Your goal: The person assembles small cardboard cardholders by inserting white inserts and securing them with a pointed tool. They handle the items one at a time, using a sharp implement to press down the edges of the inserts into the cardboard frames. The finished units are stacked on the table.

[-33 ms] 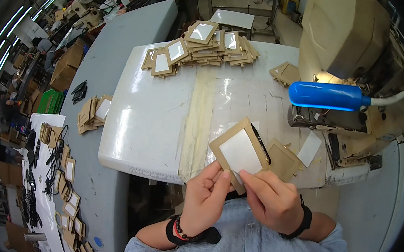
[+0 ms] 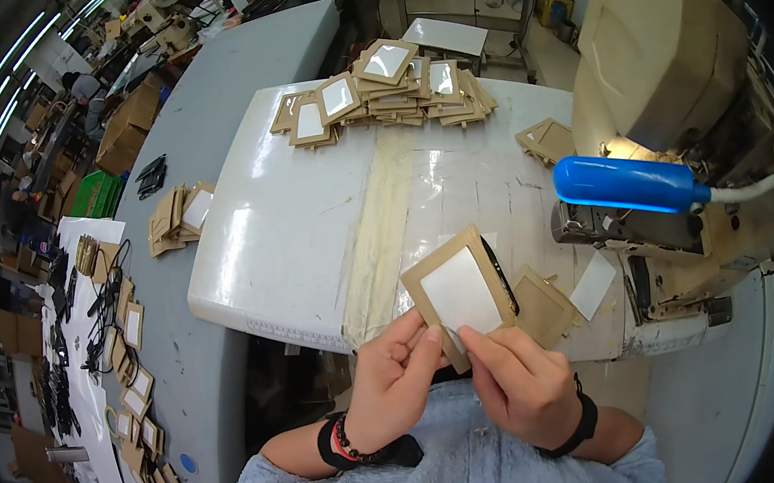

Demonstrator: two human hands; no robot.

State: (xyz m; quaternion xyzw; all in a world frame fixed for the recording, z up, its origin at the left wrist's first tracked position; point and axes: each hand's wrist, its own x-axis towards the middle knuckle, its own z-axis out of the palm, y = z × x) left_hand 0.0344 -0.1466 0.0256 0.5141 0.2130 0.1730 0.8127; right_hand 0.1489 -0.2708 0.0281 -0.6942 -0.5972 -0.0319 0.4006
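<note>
A tan leather frame piece with a white window (image 2: 457, 289) is held up over the near edge of the white sewing table (image 2: 282, 244). My left hand (image 2: 393, 374) pinches its lower left corner. At its lower edge my right hand (image 2: 518, 384) grips it with thumb and fingers. A thin black strip runs along the piece's right side. A second tan frame piece (image 2: 544, 305) and a small white card (image 2: 594, 284) lie on the table just right of it.
A pile of several tan framed pieces (image 2: 384, 89) sits at the table's far edge. A sewing machine (image 2: 663, 67) with a blue lamp (image 2: 624, 183) stands at right. More tan pieces (image 2: 176, 218) lie on the grey bench (image 2: 199, 101) at left.
</note>
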